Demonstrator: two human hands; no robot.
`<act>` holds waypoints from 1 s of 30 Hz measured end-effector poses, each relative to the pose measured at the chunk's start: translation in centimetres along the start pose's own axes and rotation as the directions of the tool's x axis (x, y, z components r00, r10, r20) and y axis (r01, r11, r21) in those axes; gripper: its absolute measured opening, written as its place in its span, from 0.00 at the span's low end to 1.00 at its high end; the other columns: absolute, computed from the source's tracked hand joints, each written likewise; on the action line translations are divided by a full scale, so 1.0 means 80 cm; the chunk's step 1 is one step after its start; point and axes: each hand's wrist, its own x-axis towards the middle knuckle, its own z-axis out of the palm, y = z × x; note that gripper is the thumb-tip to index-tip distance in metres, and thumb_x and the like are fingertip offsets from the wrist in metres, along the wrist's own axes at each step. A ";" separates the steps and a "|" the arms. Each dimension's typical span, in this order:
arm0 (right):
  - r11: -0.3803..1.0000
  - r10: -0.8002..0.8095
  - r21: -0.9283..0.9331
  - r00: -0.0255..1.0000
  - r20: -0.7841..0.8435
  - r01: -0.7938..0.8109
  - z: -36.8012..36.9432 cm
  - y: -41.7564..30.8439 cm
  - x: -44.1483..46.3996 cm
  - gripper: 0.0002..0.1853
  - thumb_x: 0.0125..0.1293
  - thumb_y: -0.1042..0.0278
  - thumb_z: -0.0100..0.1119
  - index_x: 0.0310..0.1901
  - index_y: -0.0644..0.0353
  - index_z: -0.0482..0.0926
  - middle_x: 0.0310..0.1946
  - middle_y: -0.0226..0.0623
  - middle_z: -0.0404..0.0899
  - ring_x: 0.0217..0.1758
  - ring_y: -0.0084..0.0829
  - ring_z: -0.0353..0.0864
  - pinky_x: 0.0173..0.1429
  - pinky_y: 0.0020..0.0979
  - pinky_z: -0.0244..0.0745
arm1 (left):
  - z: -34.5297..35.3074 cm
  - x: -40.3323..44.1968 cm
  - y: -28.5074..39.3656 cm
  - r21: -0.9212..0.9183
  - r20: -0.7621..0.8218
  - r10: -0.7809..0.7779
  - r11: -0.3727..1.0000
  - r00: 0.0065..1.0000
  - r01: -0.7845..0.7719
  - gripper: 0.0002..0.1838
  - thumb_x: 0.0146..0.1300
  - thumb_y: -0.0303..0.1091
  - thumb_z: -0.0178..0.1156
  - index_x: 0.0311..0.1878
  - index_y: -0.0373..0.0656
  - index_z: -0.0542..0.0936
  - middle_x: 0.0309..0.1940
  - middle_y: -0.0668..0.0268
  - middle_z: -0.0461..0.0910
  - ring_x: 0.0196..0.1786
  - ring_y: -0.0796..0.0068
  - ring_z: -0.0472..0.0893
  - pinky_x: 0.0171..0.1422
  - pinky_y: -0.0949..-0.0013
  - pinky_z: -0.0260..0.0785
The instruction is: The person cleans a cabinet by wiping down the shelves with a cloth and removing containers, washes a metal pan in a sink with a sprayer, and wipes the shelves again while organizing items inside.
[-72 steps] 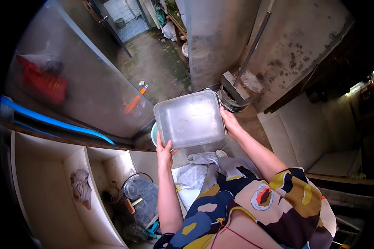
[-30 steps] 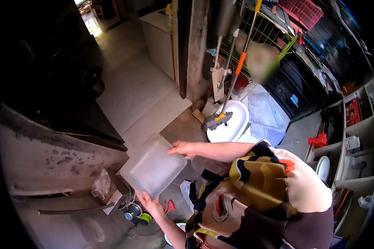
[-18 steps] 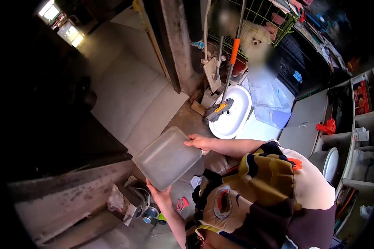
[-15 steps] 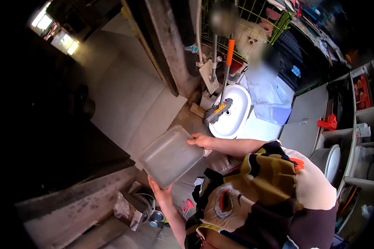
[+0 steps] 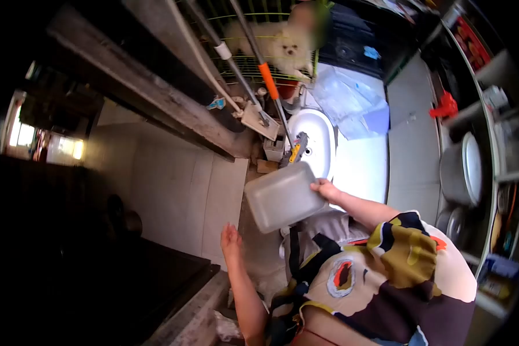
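And here the rectangular container [image 5: 284, 199] is held by its side in the right hand [image 5: 327, 190], that grip clamped on the edge nearest the forearm! Its corner is seen over the near end of the white basin [image 5: 327, 138], just beyond the right grip; whether the two touch cannot be told. The left hand [image 5: 231, 239] is raised well apart from the container, its grip unclosed, the fingers loosely bent and slightly blurred.

Farther past the right grip, a grey and yellow brush head [image 5: 297, 147] is seen at the basin's side, and an orange-sleeved pole [image 5: 267, 79] is leaned beside it. Beyond that, a white dog [image 5: 284, 49] is seen behind the bars of a green cage [image 5: 315, 60]. Clear plastic sheeting [image 5: 349, 104] is spread beyond the basin. Off to the right of the right grip, a lidded pot [image 5: 462, 170] is kept on the shelves [image 5: 484, 118], near a red bag [image 5: 446, 105].
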 end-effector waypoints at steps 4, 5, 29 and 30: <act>0.978 -0.081 0.166 0.959 -0.272 0.130 -0.070 0.071 -0.001 0.20 0.67 0.67 0.50 0.55 0.73 0.67 0.45 0.47 0.77 0.46 0.37 0.76 0.51 0.37 0.72 | 0.030 0.078 0.045 0.053 0.108 0.048 0.997 0.993 -0.054 0.25 0.65 0.41 0.55 0.62 0.42 0.66 0.55 0.64 0.72 0.54 0.73 0.71 0.58 0.69 0.64; 0.974 -0.072 0.177 0.929 -0.363 0.144 -0.078 0.085 -0.005 0.20 0.67 0.67 0.49 0.55 0.72 0.67 0.45 0.47 0.77 0.46 0.37 0.76 0.51 0.37 0.72 | 0.038 0.101 0.058 0.079 0.158 0.099 0.990 0.982 -0.113 0.23 0.65 0.40 0.56 0.60 0.41 0.68 0.53 0.65 0.73 0.52 0.75 0.72 0.56 0.70 0.64; 0.780 0.240 0.534 0.632 -0.737 0.327 -0.224 0.209 -0.107 0.17 0.67 0.68 0.51 0.53 0.70 0.69 0.44 0.42 0.77 0.46 0.32 0.77 0.53 0.32 0.71 | 0.434 0.388 0.294 0.186 0.223 0.288 0.925 0.931 -0.330 0.39 0.58 0.39 0.63 0.68 0.45 0.54 0.55 0.68 0.70 0.52 0.72 0.70 0.52 0.66 0.60; 0.777 0.247 0.539 0.630 -0.736 0.325 -0.225 0.211 -0.108 0.17 0.67 0.68 0.51 0.53 0.70 0.69 0.44 0.42 0.77 0.46 0.32 0.77 0.53 0.32 0.71 | 0.440 0.394 0.298 0.180 0.243 0.268 0.932 0.932 -0.314 0.36 0.57 0.37 0.64 0.66 0.46 0.57 0.54 0.68 0.70 0.52 0.72 0.71 0.51 0.65 0.61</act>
